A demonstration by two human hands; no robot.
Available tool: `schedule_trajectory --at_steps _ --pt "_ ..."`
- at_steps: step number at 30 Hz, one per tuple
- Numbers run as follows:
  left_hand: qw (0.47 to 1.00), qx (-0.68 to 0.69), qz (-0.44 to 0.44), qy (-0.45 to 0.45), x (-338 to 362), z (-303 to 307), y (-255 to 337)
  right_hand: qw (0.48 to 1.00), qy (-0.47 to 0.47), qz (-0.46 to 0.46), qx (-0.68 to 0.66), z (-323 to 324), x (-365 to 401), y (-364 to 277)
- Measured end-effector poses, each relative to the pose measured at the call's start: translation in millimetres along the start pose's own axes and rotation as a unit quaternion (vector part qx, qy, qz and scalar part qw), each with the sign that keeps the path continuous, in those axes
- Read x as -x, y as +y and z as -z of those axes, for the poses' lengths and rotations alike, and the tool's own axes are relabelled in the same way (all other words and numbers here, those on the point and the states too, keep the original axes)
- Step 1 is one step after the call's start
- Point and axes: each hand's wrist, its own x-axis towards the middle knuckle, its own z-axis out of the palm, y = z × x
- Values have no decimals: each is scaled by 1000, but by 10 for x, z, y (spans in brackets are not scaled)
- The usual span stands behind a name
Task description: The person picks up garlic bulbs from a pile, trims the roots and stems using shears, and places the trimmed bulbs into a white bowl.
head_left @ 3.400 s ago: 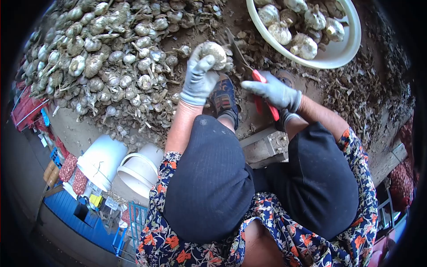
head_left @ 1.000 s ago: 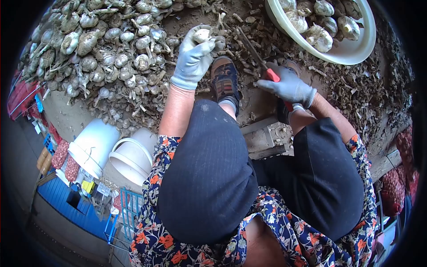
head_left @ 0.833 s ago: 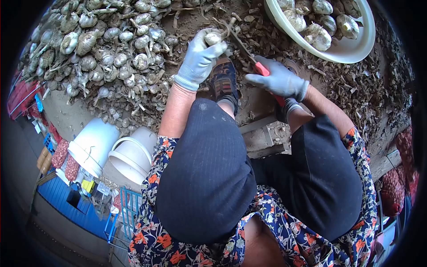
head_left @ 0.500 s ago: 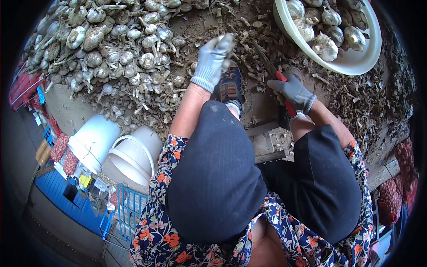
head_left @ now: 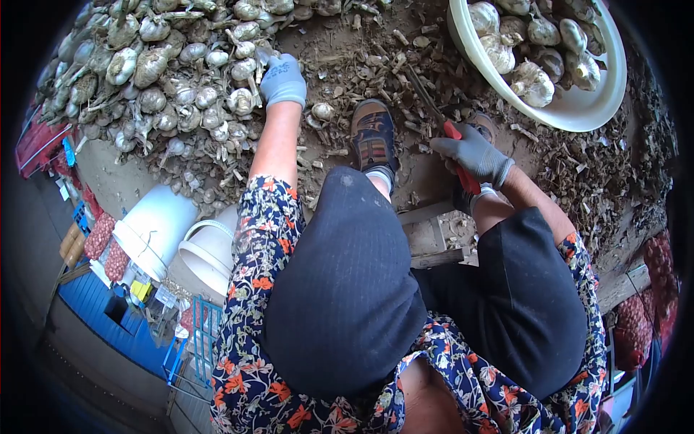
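Observation:
My left hand [head_left: 283,81], in a grey-blue glove, reaches to the right edge of the garlic heap [head_left: 170,69]. Its fingers are by some bulbs and stems, and the fingertips are partly hidden, so a grip cannot be made out. My right hand [head_left: 477,155], also gloved, is wrapped round the red handles [head_left: 468,179] of a cutting tool. The tool's long dark blade [head_left: 426,95] points up and left over the dry scraps. A white basin [head_left: 575,108] holding several garlic bulbs [head_left: 533,84] stands beyond my right hand.
Dry stems and husks [head_left: 578,170] cover the ground. Two white buckets [head_left: 155,226] lie tipped at the left, near red net sacks [head_left: 116,260] and a blue crate [head_left: 206,325]. A shoe [head_left: 373,137] stands between my hands. More red sacks [head_left: 634,329] are at the lower right.
My left hand has moved left from above the shoe to the garlic heap. My right hand has hardly moved and still holds the red-handled tool.

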Motion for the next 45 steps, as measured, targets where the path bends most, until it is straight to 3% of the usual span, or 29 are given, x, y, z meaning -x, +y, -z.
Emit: schedule_trajectory --at_steps 1,3,4,5,6,8,10,11,12,14,18,19,23,28,30,32,34,35,36,38,40,42,44,45 --pt "1000 -1 -2 2 79 76 -16 1000 1 1 -2 6 -11 11" --pt "969 173 -127 121 212 173 -39 987 20 80 141 25 -41 31" --pt "969 173 -128 120 292 198 -3 987 20 79 139 26 -34 29" --pt "894 416 -153 62 387 229 76 970 45 114 209 13 8 -62" --pt "758 630 -168 0 439 237 134 947 70 149 277 -4 47 -168" --pt "738 653 -165 -30 548 278 203 930 104 146 322 -63 60 -269" --pt "699 695 -145 -86 771 526 299 876 196 218 384 -81 -27 -255" --pt "710 664 -236 -12 747 554 353 845 211 233 433 -81 -2 -312" --pt "708 665 -237 -13 769 582 335 844 213 232 434 -79 34 -365" --pt "714 670 -176 -104 844 690 274 829 225 220 463 -79 102 -447" --pt "736 647 -185 -77 848 639 235 802 245 230 493 -102 125 -471" --pt "787 569 -238 -15 786 532 207 792 250 248 499 -113 96 -455" --pt "802 531 -272 -12 775 590 169 758 249 277 535 -101 33 -428" --pt "795 523 -302 -57 733 682 179 799 190 277 498 -74 -41 -414" --pt "841 455 -293 -14 742 707 230 813 184 265 485 -54 -101 -373" --pt "835 463 -297 -13 774 678 286 851 172 191 458 -37 -139 -306" --pt "794 576 -189 -36 718 564 306 859 179 211 432 -21 -178 -106" --pt "691 701 -150 -91 640 430 287 883 187 187 389 -11 -177 -39" --pt "428 879 -107 -182 596 319 264 904 194 161 345 0 -146 -18" --pt "265 934 -87 -224 610 194 262 922 166 174 303 18 -23 -42" --pt "191 949 -40 -248 706 163 346 971 30 158 178 5 89 -116" --pt "216 949 -17 -231 806 237 483 979 4 145 141 -35 110 -150" --pt "212 944 -83 -238 846 318 572 989 -104 100 19 -67 59 -147" --pt "229 946 -67 -221 905 398 626 986 -108 125 -5 -95 45 -160"
